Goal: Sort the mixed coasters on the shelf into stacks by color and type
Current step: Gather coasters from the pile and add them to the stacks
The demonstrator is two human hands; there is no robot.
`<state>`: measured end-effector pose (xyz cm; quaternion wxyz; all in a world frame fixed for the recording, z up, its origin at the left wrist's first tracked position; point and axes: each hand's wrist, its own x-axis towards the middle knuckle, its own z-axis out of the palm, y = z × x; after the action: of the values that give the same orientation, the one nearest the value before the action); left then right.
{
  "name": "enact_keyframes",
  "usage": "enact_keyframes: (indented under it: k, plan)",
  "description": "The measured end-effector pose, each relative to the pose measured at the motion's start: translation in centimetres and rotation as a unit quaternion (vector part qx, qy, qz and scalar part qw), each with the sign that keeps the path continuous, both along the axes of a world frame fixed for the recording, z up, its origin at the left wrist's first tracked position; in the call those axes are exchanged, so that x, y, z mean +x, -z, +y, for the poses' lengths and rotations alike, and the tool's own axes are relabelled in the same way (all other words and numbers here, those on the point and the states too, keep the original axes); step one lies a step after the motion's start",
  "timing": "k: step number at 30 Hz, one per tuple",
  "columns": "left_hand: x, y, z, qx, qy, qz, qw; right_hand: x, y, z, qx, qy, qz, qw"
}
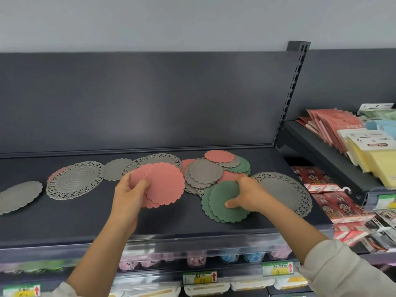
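So the left hand point(130, 187) is gripping a small fan of pink coasters point(162, 183), thumb on top and fingers curled underneath, holding them just above the shelf point(85, 217). Looks like three or so, not squared up yet. The right hand point(246, 196) is pressing down on a pair of green coasters point(225, 206) lying flat near the front edge, thumb on top of them and the fingers reaching past the far rim, so I can't really tell if it's lifting them or just sliding them.

Working outward from there: right behind both hands is the mixed pile point(205, 174), which is still a jumble, with grey scalloped ones on top of pink, another green poking out the right side, and a lone pink sitting at the back. A big grey lace doily point(285, 191) is lying to the right of the right hand. Off to the left there's another large lace doily point(75, 181) with something pink peeking out under it, more grey pieces behind it, and a plain grey one at the far left edge.

My read: sorting is getting going, but it's early. Pink and green are starting to come together, and the greys and lace ones aren't stacked at all.
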<state>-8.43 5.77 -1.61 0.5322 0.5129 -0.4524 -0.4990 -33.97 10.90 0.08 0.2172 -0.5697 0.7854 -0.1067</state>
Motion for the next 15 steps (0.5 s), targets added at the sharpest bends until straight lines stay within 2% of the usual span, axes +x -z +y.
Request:
enact_keyframes:
  k: [6,12,15]
  plan:
    - [0.2,0.8,0.5,0.010,-0.001,0.005,1.000,-1.1,-0.5,0.5,-0.109,0.023,-0.150,0.982]
    - [1.7,0.2,1.0,-0.003,-0.007,0.001,1.000,-0.1,-2.8,0.7,-0.215,0.042,-0.339,0.915]
    - [3.5,-0.6,1.7,-0.017,-0.014,-0.002,1.000,2.1,-3.5,0.1,-0.248,0.043,-0.386,0.888]
